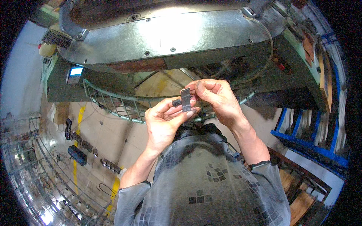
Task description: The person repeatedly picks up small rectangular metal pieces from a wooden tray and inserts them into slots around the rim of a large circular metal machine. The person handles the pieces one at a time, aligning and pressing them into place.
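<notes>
In front of my chest, both hands meet around a short, dark grey, flat strip [186,100] with a pale upper edge; it looks like a folded fabric label. My left hand [164,122] pinches its lower end under the thumb. A small dark roll or bundle [176,102] sits at the left hand's fingers, left of the strip; its kind is not clear. My right hand [219,98] is closed at the strip's upper right side, with curled fingers against it and its thumb beside it. The fingertips behind the strip are partly hidden.
A machine with a polished metal front plate [162,35] stands ahead, a green wire rail [113,109] curving below it. A small lit screen [76,71] is at the left. Dark blocks [77,155] lie on the floor. A blue rack [309,147] stands at the right.
</notes>
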Tool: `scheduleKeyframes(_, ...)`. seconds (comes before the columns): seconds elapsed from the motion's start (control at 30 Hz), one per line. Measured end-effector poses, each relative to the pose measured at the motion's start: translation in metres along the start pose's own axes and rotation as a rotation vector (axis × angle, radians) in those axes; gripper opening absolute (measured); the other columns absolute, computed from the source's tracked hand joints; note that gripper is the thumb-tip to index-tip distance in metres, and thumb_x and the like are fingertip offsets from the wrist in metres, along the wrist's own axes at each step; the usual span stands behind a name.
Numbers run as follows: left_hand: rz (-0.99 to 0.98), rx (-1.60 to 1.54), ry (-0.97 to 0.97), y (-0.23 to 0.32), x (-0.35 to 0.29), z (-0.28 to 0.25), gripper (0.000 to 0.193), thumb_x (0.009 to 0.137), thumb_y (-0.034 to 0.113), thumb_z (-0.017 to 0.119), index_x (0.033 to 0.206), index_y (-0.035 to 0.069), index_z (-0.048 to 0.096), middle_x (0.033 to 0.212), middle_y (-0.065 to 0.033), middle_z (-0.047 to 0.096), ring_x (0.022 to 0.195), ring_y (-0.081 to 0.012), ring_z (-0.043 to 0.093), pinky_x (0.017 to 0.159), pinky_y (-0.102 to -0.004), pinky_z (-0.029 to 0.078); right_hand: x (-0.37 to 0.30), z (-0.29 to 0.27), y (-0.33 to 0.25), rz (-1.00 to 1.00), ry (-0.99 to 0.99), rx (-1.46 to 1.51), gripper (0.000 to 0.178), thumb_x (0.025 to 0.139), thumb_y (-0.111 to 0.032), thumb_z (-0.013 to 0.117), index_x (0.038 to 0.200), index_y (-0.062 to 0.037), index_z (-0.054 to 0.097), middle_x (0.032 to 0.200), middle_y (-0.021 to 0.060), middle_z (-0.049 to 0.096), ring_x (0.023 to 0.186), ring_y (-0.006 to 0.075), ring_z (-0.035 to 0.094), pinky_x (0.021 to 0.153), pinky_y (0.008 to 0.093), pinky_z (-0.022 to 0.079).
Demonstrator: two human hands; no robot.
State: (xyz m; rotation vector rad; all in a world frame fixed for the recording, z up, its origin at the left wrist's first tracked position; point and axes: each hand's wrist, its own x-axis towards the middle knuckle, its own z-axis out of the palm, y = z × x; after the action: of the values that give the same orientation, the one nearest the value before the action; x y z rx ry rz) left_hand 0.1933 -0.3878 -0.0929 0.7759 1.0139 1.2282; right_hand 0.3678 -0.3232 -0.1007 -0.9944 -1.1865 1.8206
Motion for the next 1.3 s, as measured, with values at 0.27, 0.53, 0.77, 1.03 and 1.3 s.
scheduleKeyframes(0.27,0.209,0.112,-0.034,-0.006,-0.001,-0.006,0.030,0.087,-0.013,0.068,0.116,-0.007,0.064,0.108,-0.0193,0.072,0.101,-0.0267,0.071,0.094,-0.0359,0.058,-0.002,-0.003,0.006,-0.008,-0.063,0.037,0.042,0.097,-0.035,0.067,0.112,0.0035,0.070,0.101,0.0077,0.073,0.088,0.0110,0.067,0.082,0.0276,0.054)
scheduleKeyframes(0.53,0.440,-0.052,-0.031,0.058,0.048,0.014,0.040,0.083,-0.014,0.071,0.121,-0.006,0.059,0.113,-0.0234,0.070,0.105,-0.0310,0.070,0.093,-0.0404,0.059,0.013,0.022,-0.040,-0.344,0.051,-0.277,0.030,0.087,-0.001,0.072,0.116,0.0038,0.068,0.097,0.0136,0.076,0.090,0.0130,0.071,0.080,0.0302,0.058)
scheduleKeyframes(0.77,0.411,0.035,-0.128,0.132,0.146,0.030,0.020,0.080,-0.003,0.079,0.097,0.000,0.069,0.092,-0.0144,0.074,0.087,-0.0239,0.074,0.082,-0.0344,0.059,0.083,-0.024,-0.103,-0.518,0.031,-0.411,0.025,0.082,0.000,0.071,0.108,0.0001,0.072,0.093,0.0104,0.076,0.084,0.0118,0.071,0.076,0.0306,0.057)
scheduleKeyframes(1.03,0.255,0.018,-0.183,0.156,0.284,0.042,0.016,0.081,-0.008,0.069,0.096,-0.004,0.069,0.098,-0.0157,0.074,0.089,-0.0239,0.072,0.084,-0.0366,0.060,0.206,-0.072,-0.164,-0.648,0.162,-0.771,0.023,0.088,-0.013,0.075,0.105,0.0023,0.075,0.089,0.0048,0.076,0.075,0.0064,0.063,0.070,0.0241,0.052)
scheduleKeyframes(1.3,0.095,0.121,-0.295,0.186,0.345,0.027,0.019,0.078,-0.008,0.067,0.096,-0.002,0.069,0.094,-0.0126,0.072,0.085,-0.0226,0.070,0.082,-0.0321,0.057,0.283,-0.098,-0.184,-0.510,-0.032,-0.690,0.017,0.086,-0.015,0.072,0.095,-0.0015,0.077,0.077,0.0053,0.073,0.065,0.0109,0.064,0.063,0.0276,0.053)
